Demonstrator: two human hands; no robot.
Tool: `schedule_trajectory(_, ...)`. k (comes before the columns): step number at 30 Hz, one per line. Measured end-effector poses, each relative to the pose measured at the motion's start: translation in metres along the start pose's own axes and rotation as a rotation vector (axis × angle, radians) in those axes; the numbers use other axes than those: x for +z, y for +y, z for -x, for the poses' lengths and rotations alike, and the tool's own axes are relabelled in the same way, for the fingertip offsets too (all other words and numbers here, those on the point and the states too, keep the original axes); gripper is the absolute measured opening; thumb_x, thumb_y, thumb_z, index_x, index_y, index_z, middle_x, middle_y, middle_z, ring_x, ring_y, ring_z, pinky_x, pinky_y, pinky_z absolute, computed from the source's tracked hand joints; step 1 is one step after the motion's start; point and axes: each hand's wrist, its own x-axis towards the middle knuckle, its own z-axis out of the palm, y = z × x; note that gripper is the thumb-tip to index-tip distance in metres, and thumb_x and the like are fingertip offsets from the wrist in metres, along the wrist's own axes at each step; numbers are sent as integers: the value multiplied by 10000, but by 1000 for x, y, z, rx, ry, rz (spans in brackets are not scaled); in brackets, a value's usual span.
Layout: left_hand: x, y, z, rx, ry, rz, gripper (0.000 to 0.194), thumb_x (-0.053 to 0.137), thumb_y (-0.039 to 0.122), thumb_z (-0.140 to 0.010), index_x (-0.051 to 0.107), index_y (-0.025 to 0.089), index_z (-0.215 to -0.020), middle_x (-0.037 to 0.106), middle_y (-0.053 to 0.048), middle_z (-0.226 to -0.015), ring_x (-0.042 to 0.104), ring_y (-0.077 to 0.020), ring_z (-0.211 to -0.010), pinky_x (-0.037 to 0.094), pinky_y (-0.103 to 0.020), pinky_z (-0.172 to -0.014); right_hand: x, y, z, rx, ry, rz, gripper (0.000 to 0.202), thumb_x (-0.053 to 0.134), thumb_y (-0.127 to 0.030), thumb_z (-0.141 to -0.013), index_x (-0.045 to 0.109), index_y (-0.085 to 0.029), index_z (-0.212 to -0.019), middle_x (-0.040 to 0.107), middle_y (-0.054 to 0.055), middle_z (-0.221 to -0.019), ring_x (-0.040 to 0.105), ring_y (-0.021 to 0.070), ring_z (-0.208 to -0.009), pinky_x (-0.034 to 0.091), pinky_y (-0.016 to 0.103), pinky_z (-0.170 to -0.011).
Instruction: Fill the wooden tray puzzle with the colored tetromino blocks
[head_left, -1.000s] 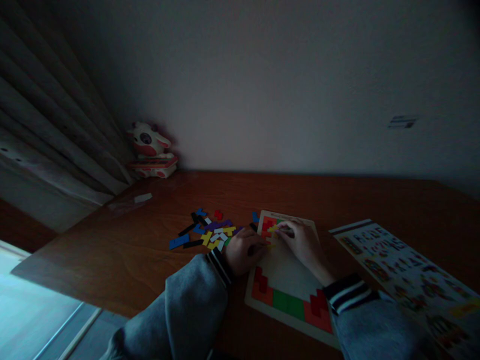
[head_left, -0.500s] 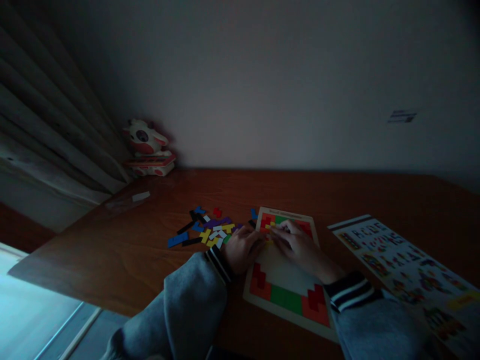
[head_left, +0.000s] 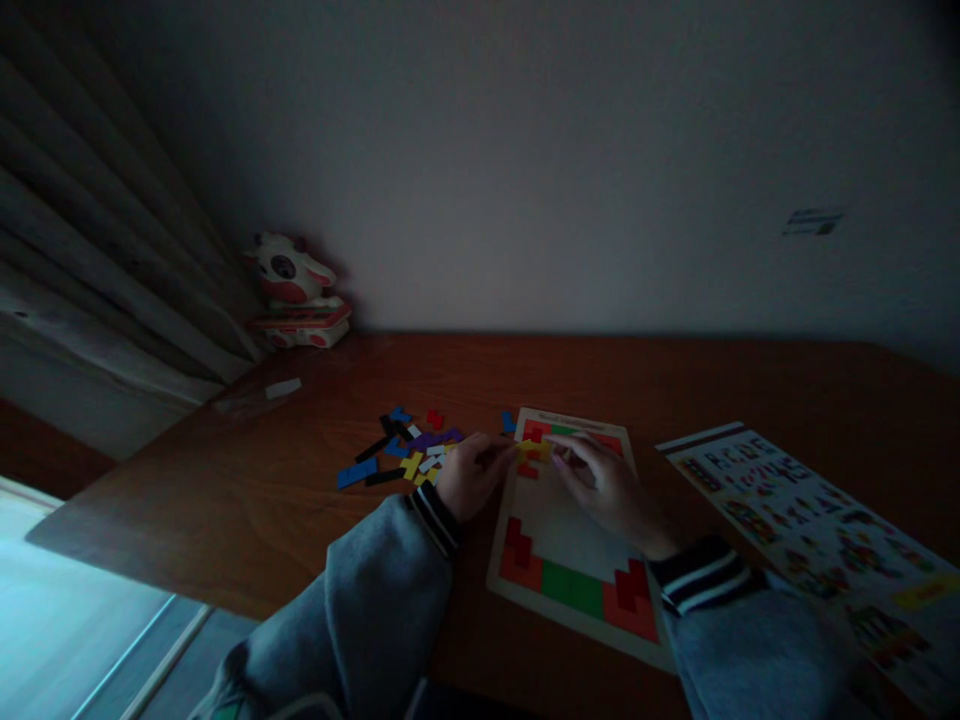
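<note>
Over the far end of a puzzle board (head_left: pixel 570 535), a yellow puzzle piece (head_left: pixel 533 451) spans the gap between my fingertips. My left hand (head_left: pixel 474 475) pinches its left end, just past the board's left edge. From the other side, my right hand (head_left: pixel 606 492) has thumb and forefinger closed at the piece's right end. Red and green pieces sit along the board's near end, with a green piece (head_left: pixel 571 590) in the middle there. More red and green ones show at the far end, partly hidden by my hands.
Loose coloured pieces lie left of my left hand, including a blue piece (head_left: pixel 357 473) and a black one (head_left: pixel 384 477). A printed pattern sheet (head_left: pixel 810 540) lies right of the board. A cow-shaped toy (head_left: pixel 296 290) stands at the back left of the wooden table (head_left: pixel 300 540).
My hands have drawn slightly apart and up. The yellow piece shows more clearly between them, raised from among the pieces at the board's far end.
</note>
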Motion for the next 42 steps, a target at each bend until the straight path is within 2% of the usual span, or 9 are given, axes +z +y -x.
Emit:
schedule_trajectory(3, 3, 0, 3, -17, -60, 87, 293, 637, 428, -897, 695, 171, -1027, 735, -38, -863, 666, -139, -717, 515, -220, -628, 0, -3, 1, -67, -45, -16, 298, 567, -313, -937, 619, -283, -1230, 674, 57, -1084, 671, 193, -910, 570, 379, -854)
schedule_trajectory(8, 8, 1, 7, 39, -63, 86, 315, 675, 463, -866, 692, 155, -931, 721, -34, -810, 649, -129, -674, 512, -211, -604, 1, -7, 1, -75, -77, -33, 170, 609, -333, -906, 712, -266, -1024, 726, 50, -1003, 689, 206, -909, 578, 349, -805)
schedule_trajectory(10, 3, 1, 4, 115, -64, -29, 301, 632, 446, -903, 683, 158, -969, 718, -47, -840, 650, -138, -702, 521, -227, -633, 0, -10, 1, -52, -53, -41, 155, 611, -341, -902, 712, -259, -986, 735, 42, -960, 693, 200, -866, 574, 337, -778)
schedule_trajectory(14, -19, -8, -6, 353, -128, -497, 203, 564, 328, -946, 693, 180, -999, 716, -82, -950, 649, -213, -888, 522, -351, -838, -2, -10, -1, 39, 61, -12, 180, 585, -367, -916, 692, -237, -977, 728, 42, -907, 679, 187, -783, 558, 319, -730)
schedule_trajectory(19, -47, -31, -13, 77, -48, -850, 193, 591, 316, -928, 693, 172, -1005, 721, -98, -1015, 638, -268, -995, 507, -390, -897, -4, 1, -3, 103, 216, 62, 254, 564, -437, -916, 687, -221, -967, 707, 57, -854, 640, 189, -707, 533, 319, -664)
schedule_trajectory(23, -51, -38, -13, -80, -83, -907, 261, 618, 401, -911, 690, 200, -1061, 727, -87, -1031, 644, -276, -1020, 493, -396, -917, -7, 4, -3, 162, 266, 74, 302, 554, -484, -903, 695, -224, -964, 721, 71, -881, 644, 188, -677, 533, 317, -633)
schedule_trajectory(27, -47, -35, -13, -97, -125, -882, 252, 595, 380, -928, 687, 217, -1097, 723, -72, -1089, 634, -267, -1071, 473, -389, -948, -9, 2, -5, 205, 297, 55, 334, 562, -526, -872, 709, -229, -912, 737, 82, -869, 665, 207, -689, 543, 319, -616)
schedule_trajectory(35, -48, -40, -14, -50, -112, -859, 242, 600, 347, -922, 699, 195, -1082, 714, -95, -1083, 630, -290, -1053, 457, -434, -958, -11, -3, -4, 321, 216, -47, 313, 589, -517, -854, 727, -257, -962, 772, 60, -917, 718, 221, -764, 568, 305, -648)
schedule_trajectory(42, -50, -44, -16, -28, -81, -800, 189, 591, 287, -919, 708, 214, -1048, 720, -69, -1010, 659, -240, -964, 503, -359, -888, -8, -2, -4, 333, 213, -116, 350, 619, -533, -824, 707, -213, -934, 758, 67, -876, 701, 216, -735, 563, 315, -650)
